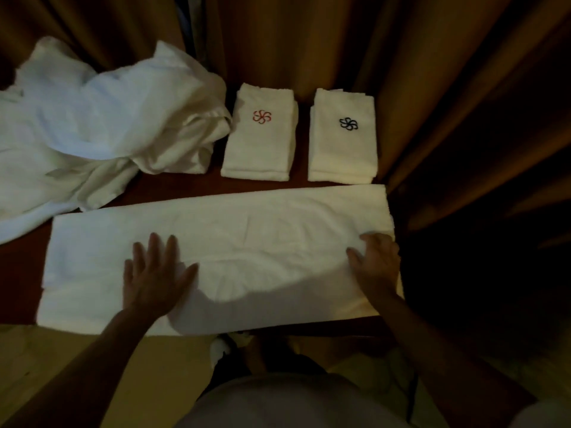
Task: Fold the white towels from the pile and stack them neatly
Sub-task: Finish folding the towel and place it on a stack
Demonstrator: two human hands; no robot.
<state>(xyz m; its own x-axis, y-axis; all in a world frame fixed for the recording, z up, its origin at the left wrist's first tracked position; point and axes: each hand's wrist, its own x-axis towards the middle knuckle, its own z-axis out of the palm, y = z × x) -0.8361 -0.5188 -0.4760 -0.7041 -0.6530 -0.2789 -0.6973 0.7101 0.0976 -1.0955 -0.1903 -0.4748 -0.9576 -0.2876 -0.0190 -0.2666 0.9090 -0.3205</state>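
While our left hand lies flat and our right hand pinches its edge, the long towel spans the frame's centre; its right end overhangs the worktop and could slide off.

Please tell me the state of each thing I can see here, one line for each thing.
Long white towel: folded into a strip, flat across the table's near edge.
White towel pile: crumpled, unfolded.
Stack with red flower mark: folded, neat.
Stack with black flower mark: folded, neat.
Left hand: open, flat on the long towel.
Right hand: fingers curled on the towel's right end; grip unclear.
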